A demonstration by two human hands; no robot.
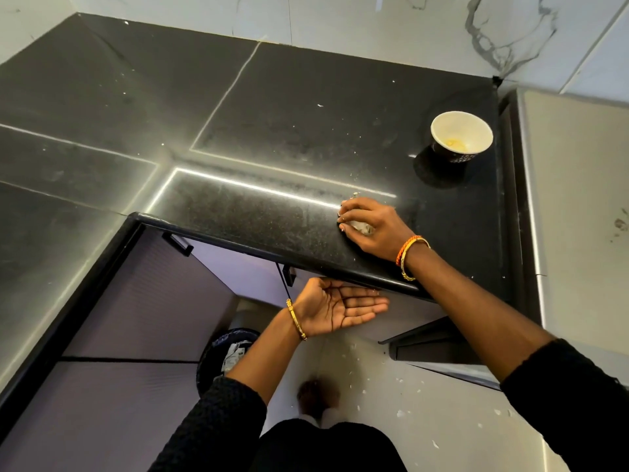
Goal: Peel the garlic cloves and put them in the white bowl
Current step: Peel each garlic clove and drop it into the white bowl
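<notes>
from the head camera i look down on a black stone counter (pixel 272 107) that fills the frame from about nine o'clock round to two. the white bowl (pixel 461 136) stands on it at roughly two o'clock, near the counter's right end and well apart from both hands; a little yellowish matter lies at its bottom, too small for me to tell what it is.

my right hand (pixel 369 226) lies on the counter right of centre, near the front edge, fingers curled down over a small heap of pale papery garlic skins (pixel 362 227). only a scrap of the heap shows under the palm, so i cannot tell whether a clove is among them.

my left hand (pixel 337 306) is below the counter's edge at about five o'clock from centre, palm up, fingers straight and together, holding nothing, just under the rim beneath the right wrist.

a gold bangle sits on each wrist, with an orange one beside it on the right. at six o'clock pale flecks lie scattered on the floor (pixel 425 420), and a dark bin (pixel 218 356) stands at seven o'clock beside the left forearm.
</notes>
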